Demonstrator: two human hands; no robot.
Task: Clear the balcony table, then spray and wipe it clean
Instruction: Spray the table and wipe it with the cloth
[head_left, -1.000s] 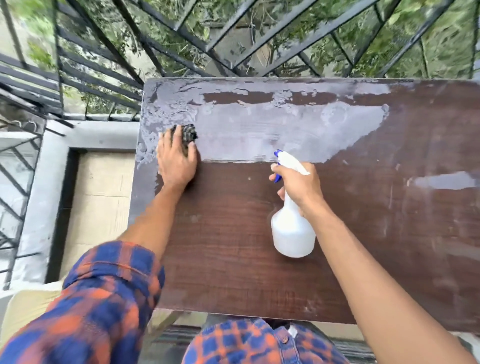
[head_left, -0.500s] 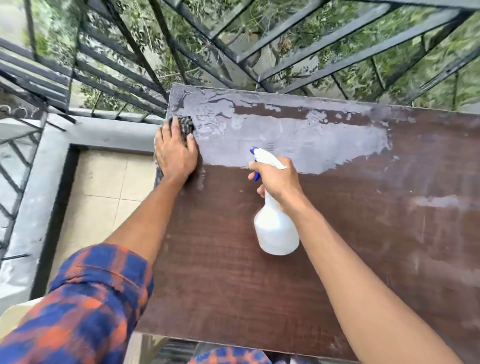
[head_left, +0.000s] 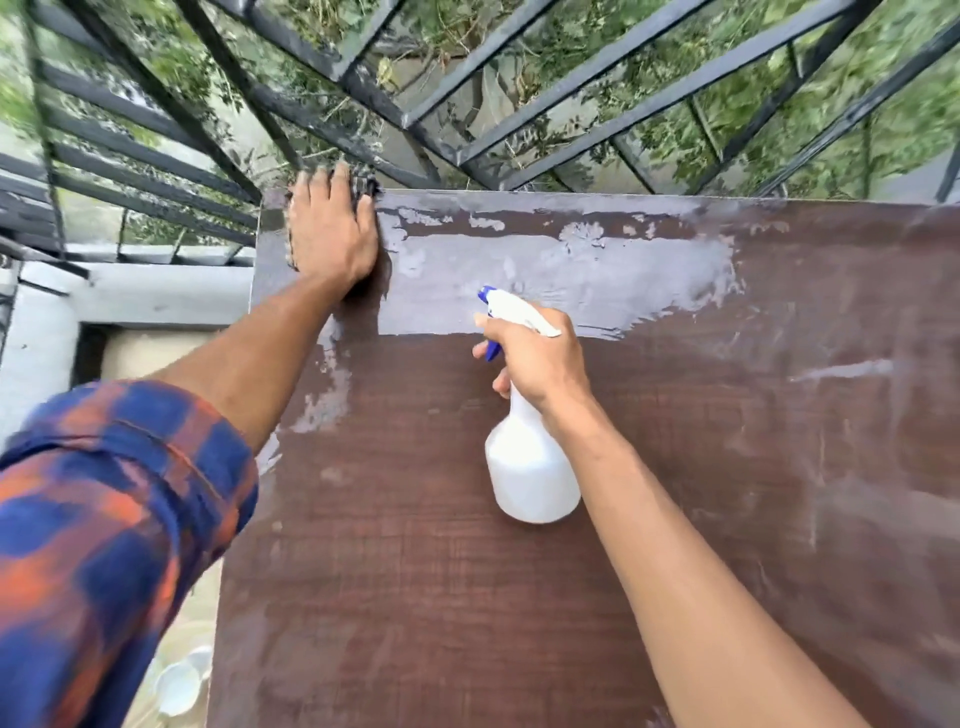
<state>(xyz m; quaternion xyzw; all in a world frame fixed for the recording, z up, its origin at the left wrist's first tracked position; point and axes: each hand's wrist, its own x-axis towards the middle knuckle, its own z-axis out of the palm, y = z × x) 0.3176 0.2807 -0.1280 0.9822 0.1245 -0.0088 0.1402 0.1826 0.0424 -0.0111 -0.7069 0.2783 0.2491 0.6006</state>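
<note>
The brown wooden table (head_left: 441, 571) fills most of the head view; a wet grey sheen covers its far strip. My left hand (head_left: 332, 234) lies flat, fingers straight, pressing a dark cloth (head_left: 366, 184) onto the far left corner; only the cloth's edges show past my fingers. My right hand (head_left: 535, 358) grips the neck of a white spray bottle (head_left: 530, 467) with a blue nozzle and trigger, held over the middle of the table, nozzle pointing to the far left.
A black metal railing (head_left: 467, 145) runs right behind the table's far edge, with foliage beyond it. A grey ledge (head_left: 156, 296) and tiled floor lie to the left. White dishes (head_left: 179, 686) sit on the floor by the table's near left corner.
My left hand has slid the cloth away from me along the left edge to the far corner. The bottle stays over the table's middle in my right hand. The camera has tilted.
</note>
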